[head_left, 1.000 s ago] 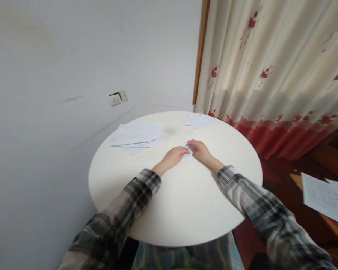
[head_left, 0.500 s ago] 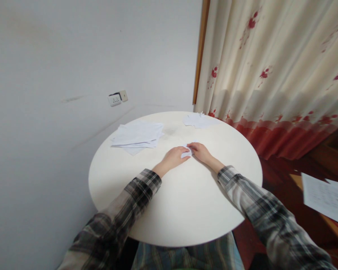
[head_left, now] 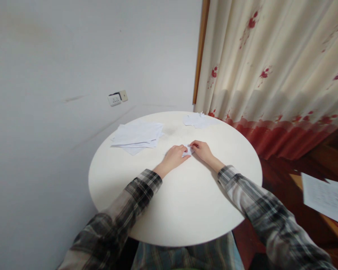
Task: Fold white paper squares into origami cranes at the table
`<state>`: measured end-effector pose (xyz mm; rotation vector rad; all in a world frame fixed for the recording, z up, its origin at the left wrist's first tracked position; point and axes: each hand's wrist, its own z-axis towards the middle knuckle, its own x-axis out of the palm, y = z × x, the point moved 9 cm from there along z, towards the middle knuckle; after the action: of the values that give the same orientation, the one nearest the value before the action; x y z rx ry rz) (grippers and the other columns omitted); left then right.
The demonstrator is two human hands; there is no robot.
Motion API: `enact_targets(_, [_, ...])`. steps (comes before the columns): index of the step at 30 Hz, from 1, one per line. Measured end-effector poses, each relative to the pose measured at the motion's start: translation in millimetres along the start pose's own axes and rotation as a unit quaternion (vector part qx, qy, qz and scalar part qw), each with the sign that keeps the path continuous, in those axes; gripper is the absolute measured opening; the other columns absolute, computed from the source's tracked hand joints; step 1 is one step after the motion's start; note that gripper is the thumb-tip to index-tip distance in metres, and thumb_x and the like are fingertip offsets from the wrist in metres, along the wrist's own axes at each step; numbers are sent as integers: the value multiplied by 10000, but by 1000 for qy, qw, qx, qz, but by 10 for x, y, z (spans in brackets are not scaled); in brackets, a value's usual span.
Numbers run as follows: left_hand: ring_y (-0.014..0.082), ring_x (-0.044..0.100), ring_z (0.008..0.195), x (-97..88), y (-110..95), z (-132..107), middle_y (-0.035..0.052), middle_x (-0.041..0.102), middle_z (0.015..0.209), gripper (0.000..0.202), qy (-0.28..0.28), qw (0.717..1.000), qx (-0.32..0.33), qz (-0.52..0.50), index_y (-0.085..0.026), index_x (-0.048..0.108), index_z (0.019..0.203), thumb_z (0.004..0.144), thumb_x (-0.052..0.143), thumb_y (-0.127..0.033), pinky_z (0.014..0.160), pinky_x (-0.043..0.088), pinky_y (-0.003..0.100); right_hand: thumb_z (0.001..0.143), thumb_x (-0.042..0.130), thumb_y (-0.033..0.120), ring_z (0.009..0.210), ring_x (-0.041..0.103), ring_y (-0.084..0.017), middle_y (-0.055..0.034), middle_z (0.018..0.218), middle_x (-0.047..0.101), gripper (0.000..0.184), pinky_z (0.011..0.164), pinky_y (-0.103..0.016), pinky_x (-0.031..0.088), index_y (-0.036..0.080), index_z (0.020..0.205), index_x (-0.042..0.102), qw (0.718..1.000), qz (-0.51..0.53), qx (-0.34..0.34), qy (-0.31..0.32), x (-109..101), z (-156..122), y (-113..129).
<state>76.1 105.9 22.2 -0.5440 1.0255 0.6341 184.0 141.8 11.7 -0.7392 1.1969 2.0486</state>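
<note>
A small folded piece of white paper (head_left: 187, 151) lies near the middle of the round white table (head_left: 174, 210). My left hand (head_left: 175, 155) rests on its left side with the fingers curled down onto it. My right hand (head_left: 202, 150) pinches its right edge with bent fingers. The paper is mostly covered by both hands. Both my arms wear plaid sleeves.
A loose stack of white sheets (head_left: 138, 137) lies at the table's back left. A small heap of crumpled or folded white papers (head_left: 197, 120) sits at the far edge by the flowered curtain (head_left: 270, 67). More sheets (head_left: 325, 198) lie on a low surface at right. A wall socket (head_left: 117, 98) is behind.
My fingers have shifted slightly on the small paper, and the hands have drawn a little closer together. The rest has stayed still.
</note>
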Motion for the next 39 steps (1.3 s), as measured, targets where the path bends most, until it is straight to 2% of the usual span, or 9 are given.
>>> enact_targets(4, [179, 578, 810, 19, 37, -17, 46, 605, 889, 225, 8, 1000, -12, -24, -179, 584, 911, 837, 482, -365, 737, 433, 289, 747, 461, 102, 762, 576, -148, -46, 834, 664, 224, 744, -261, 430, 168, 842, 653, 1000, -15, -18, -8, -3, -21, 24])
enact_targets(8, [158, 572, 795, 46, 65, -20, 36, 593, 873, 208, 6, 997, -8, -72, -178, 581, 886, 856, 455, -340, 729, 436, 271, 700, 489, 75, 848, 563, -165, -60, 864, 649, 246, 817, -293, 427, 157, 869, 649, 997, -22, -74, -8, 23, -50, 111])
enact_targets(11, [150, 567, 796, 68, 102, -10, 33, 591, 870, 177, -5, 993, -7, -121, -174, 589, 879, 849, 471, -303, 740, 441, 267, 686, 469, 33, 946, 569, -154, -58, 989, 652, 332, 888, -297, 418, 169, 935, 641, 994, 25, -106, 13, 72, -76, 170])
enact_targets(14, [145, 571, 834, 96, 157, 6, 36, 597, 887, 151, -11, 982, -7, -191, -170, 604, 876, 830, 500, -268, 779, 445, 267, 715, 437, 26, 985, 583, -146, -60, 1054, 651, 371, 918, -292, 419, 173, 992, 635, 991, 58, -109, 50, 136, -95, 190])
enact_targets(19, [145, 595, 840, 141, 325, 22, 42, 636, 876, 127, -15, 946, -57, -320, -157, 626, 830, 762, 585, -256, 820, 457, 283, 788, 418, 71, 1063, 561, -143, -45, 1133, 624, 362, 963, -300, 398, 197, 1068, 609, 988, 77, -103, 83, 175, -115, 215])
enact_targets(23, [160, 605, 867, 125, 366, 11, 59, 660, 907, 184, -9, 927, -71, -368, -145, 641, 853, 716, 629, -268, 853, 451, 302, 839, 446, 198, 1109, 534, -153, -47, 1199, 584, 321, 990, -324, 376, 207, 1134, 573, 985, 97, -92, 111, 197, -138, 242])
enact_targets(28, [175, 604, 910, 114, 406, -14, 75, 662, 961, 253, 14, 915, -71, -398, -138, 645, 889, 675, 662, -273, 876, 450, 325, 781, 564, 293, 1131, 516, -181, -66, 1236, 553, 415, 991, -347, 376, 198, 1184, 534, 979, 109, -101, 138, 204, -175, 274])
enact_targets(32, [163, 614, 868, 149, 486, -25, 73, 670, 920, 223, 11, 908, -81, -411, -130, 649, 852, 672, 659, -261, 863, 460, 320, 757, 593, 289, 1111, 532, -176, -61, 1199, 579, 398, 978, -335, 384, 203, 1144, 560, 978, 128, -98, 132, 177, -170, 259])
enact_targets(39, [155, 618, 815, 188, 532, -17, 57, 681, 845, 145, -12, 912, -83, -401, -141, 653, 747, 702, 623, -275, 828, 467, 304, 731, 621, 331, 1026, 573, -163, -50, 1059, 641, 243, 911, -316, 410, 193, 930, 597, 975, 176, -80, 111, 135, -154, 252])
